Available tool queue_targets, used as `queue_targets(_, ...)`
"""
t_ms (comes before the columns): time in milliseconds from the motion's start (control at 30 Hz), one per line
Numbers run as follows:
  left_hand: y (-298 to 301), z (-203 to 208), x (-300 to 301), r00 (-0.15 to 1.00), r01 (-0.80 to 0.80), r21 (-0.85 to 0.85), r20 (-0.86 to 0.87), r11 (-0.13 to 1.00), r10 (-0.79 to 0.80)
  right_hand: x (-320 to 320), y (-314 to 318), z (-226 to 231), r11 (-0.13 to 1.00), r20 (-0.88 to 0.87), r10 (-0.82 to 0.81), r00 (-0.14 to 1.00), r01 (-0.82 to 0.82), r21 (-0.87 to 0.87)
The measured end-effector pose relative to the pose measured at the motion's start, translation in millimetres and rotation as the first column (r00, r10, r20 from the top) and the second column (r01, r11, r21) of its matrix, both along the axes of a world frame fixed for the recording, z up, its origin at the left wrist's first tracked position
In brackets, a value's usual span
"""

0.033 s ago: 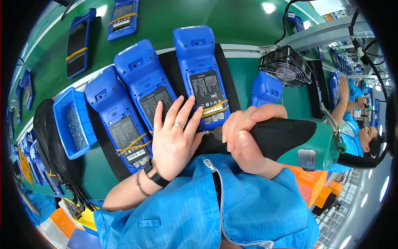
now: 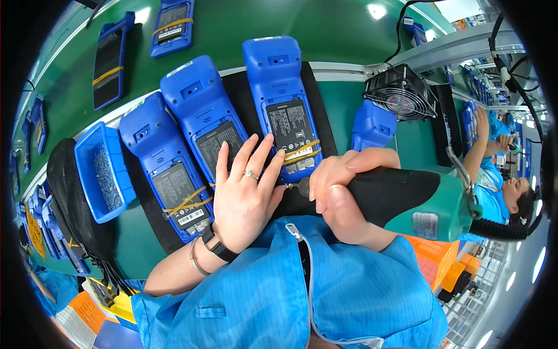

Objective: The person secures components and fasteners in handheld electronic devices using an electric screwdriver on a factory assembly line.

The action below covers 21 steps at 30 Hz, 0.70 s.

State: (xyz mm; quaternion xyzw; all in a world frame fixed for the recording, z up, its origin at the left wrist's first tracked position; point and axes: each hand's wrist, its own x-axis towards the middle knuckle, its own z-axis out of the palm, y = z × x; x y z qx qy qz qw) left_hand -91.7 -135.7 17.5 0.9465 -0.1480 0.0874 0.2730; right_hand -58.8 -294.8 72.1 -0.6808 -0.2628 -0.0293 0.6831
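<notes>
My right hand [image 2: 354, 195] is wrapped round a green and black electric screwdriver [image 2: 401, 198], which lies sideways with its bit pointing left. The bit's end is beside the thumb of my left hand [image 2: 247, 198]; whether a screw is there is too small to tell. My left hand lies flat, fingers spread, over the lower part of the middle blue handheld terminal [image 2: 195, 87]. Its fingertips reach the edge of the right terminal [image 2: 273, 55], whose battery and yellow rubber band show. At the left lies a third terminal [image 2: 148, 125], also with a bare battery and crossed bands.
A blue bin [image 2: 81, 151] of small screws stands left, beside a black mesh bag [image 2: 67, 192]. A fan [image 2: 401, 93] and another blue device [image 2: 372, 125] are at the right. More terminals lie on the far green surface [image 2: 232, 23]. A co-worker [image 2: 500, 180] sits at the right.
The back end of the screwdriver has shifted slightly left and down with my right hand. My left hand and the terminals have stayed in place.
</notes>
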Motion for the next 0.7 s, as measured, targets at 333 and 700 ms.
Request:
queue_targets(333, 0, -4, 0, 0.998, -0.011, -0.012, 0.058, 1.000, 0.012, -4, 7, 3, 0.962, 0.114, 0.079, 0.990, -0.045, -0.269)
queue_targets(700, -2, -3, 1, 0.999, -0.008, -0.002, 0.044, 1.000, 0.008, -1, 7, -6, 0.986, -0.074, 0.120, 0.990, -0.127, -0.109)
